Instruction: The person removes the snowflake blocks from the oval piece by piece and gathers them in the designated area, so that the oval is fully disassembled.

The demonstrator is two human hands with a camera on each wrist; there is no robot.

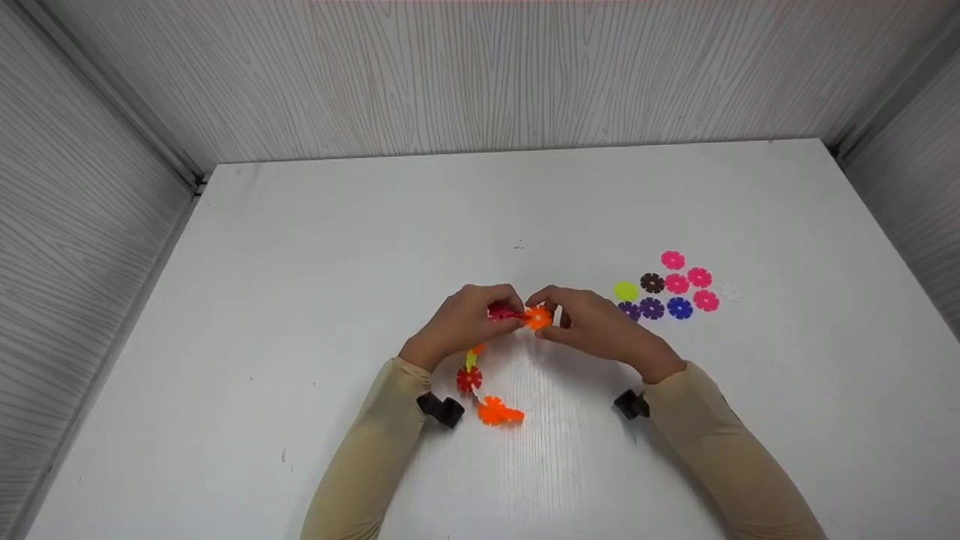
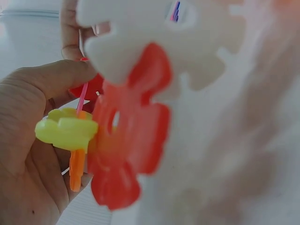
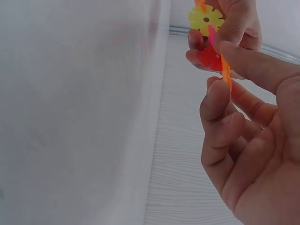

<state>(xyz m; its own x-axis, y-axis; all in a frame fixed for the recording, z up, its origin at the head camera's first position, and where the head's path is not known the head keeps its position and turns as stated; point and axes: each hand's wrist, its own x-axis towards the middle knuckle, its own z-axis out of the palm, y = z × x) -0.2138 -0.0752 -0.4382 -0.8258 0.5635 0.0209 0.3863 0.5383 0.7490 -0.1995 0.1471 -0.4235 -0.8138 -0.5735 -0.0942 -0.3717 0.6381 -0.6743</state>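
1. The discs look like smooth plastic, thin and flower-shaped, with notches cut around the rim; those seen face-on have a small hole in the middle; the surface (image 1: pixel 337 262) under the hands is white, and the panel (image 1: pixel 450 75) beyond them has a streaky wood grain.
2. The chain (image 1: pixel 469 379) is made of such discs slotted together at angles, so some show their faces and others their edges; it runs from the left hand (image 1: pixel 466 321) towards the wearer, in red, yellow, orange, pink and white; up close, its red plastic is glossy and slightly see-through.
3. The left hand pinches a red disc (image 3: pixel 211 57) at the chain's end between thumb and fingers; the right hand (image 1: pixel 600 324) pinches an orange disc (image 1: pixel 538 317) by its rim; the two discs meet between the hands, though whether they are slotted together I cannot tell.
4. Loose discs (image 1: pixel 676 283) lie flat just beyond and to the right of the right hand; pink, purple, blue, dark brown, yellow and white; beige sleeves (image 1: pixel 697 412) cover both forearms.
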